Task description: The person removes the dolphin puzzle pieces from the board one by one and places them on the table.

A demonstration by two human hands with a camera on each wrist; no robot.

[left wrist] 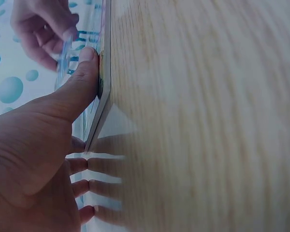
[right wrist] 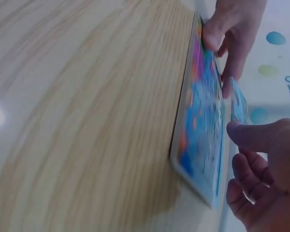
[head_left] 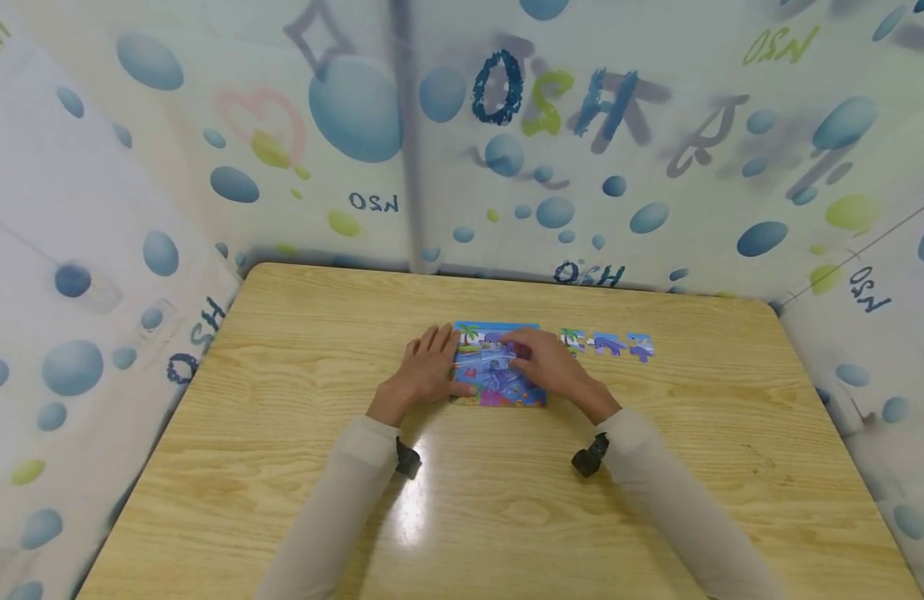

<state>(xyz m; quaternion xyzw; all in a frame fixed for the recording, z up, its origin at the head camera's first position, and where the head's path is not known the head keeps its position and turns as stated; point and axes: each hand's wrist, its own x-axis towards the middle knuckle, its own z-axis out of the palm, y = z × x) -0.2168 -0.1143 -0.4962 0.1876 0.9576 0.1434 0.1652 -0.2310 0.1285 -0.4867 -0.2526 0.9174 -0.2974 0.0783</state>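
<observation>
A colourful jigsaw board point(head_left: 501, 388) lies flat at the middle of the wooden table point(head_left: 282, 350). My left hand point(head_left: 430, 367) rests at the board's left edge with its fingers spread straight on the table. Its thumb point(left wrist: 82, 72) presses on the board's rim point(left wrist: 104, 72). My right hand point(head_left: 540, 360) hovers over the board's right half and pinches a blue puzzle piece point(right wrist: 238, 102) between thumb and fingers, just above the board's picture point(right wrist: 200, 111). The left hand point(right wrist: 232, 29) shows at the board's far end in the right wrist view.
Three loose pieces lie in a row right of the board: a palm-tree piece point(head_left: 572, 337) and two blue ones point(head_left: 607, 343) point(head_left: 641, 347). Bubble-printed sheets point(head_left: 506, 150) wall the table at the back and both sides.
</observation>
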